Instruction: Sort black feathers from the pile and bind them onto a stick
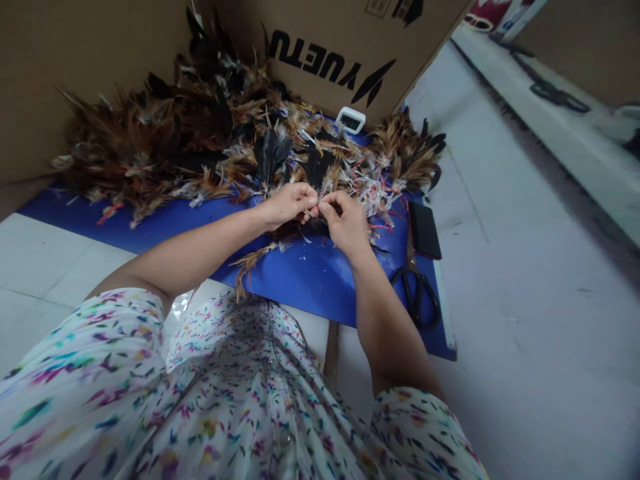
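Note:
My left hand (293, 203) and my right hand (347, 220) meet fingertip to fingertip over the near edge of a feather pile. Thumb and fingers of the left pinch what looks like the pale quill ends of a feather bunch (300, 229), its dark part showing below. My right hand is closed in a pinch at the same spot; whatever lies between its fingertips is too small to name. Just beyond the hands lie black feathers (273, 155) and brown feathers (145, 137). White plastic strips (373, 190) with red strands lie beside my right hand.
Black-handled scissors (416, 297) and a dark phone-like slab (424, 230) lie at the right of the blue board (320, 287). A loose brown feather bunch (253, 263) lies at the near edge. Behind stand a white digital timer (351, 120) and a cardboard box (345, 40).

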A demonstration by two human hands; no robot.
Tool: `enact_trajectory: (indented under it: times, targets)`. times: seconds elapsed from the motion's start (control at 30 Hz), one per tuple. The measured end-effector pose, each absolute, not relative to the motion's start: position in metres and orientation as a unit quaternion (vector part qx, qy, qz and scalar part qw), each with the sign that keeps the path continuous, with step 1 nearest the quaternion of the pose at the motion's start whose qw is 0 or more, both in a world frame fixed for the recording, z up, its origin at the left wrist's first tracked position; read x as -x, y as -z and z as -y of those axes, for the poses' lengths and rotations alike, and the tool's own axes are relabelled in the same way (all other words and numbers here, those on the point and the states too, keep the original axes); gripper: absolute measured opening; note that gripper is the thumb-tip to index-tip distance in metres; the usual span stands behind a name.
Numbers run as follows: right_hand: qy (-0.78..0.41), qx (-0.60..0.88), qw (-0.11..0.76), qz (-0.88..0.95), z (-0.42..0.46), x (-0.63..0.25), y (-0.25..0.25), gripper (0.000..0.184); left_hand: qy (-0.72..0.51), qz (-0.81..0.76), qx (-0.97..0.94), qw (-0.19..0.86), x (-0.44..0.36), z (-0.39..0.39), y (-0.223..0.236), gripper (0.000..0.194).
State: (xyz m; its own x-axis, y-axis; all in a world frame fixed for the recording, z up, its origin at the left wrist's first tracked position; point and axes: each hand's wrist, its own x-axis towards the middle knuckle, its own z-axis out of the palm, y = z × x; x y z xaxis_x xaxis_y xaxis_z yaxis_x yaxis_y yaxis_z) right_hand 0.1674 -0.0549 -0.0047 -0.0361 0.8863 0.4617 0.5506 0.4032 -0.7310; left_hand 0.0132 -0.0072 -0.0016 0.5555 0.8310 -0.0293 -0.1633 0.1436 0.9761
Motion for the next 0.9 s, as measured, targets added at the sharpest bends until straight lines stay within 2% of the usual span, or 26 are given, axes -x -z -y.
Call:
enact_trajectory:
  times: [0.33, 0.9]
  targets:
    - [-0.085, 0.504, 0.461, 0.725, 0.0614, -0.1615, -0.0004, 0.023, -0.397, -0.321, -0.538, 0.671, -0.0147, 0.0096, -0.0019, 0.02]
    - [-0.017, 0.494, 0.448, 0.745, 0.0628, -0.1639, -0.0009, 0.019, -0.42, -0.302, -0.53, 0.672, -0.0155, 0.0097, -0.0036, 0.017]
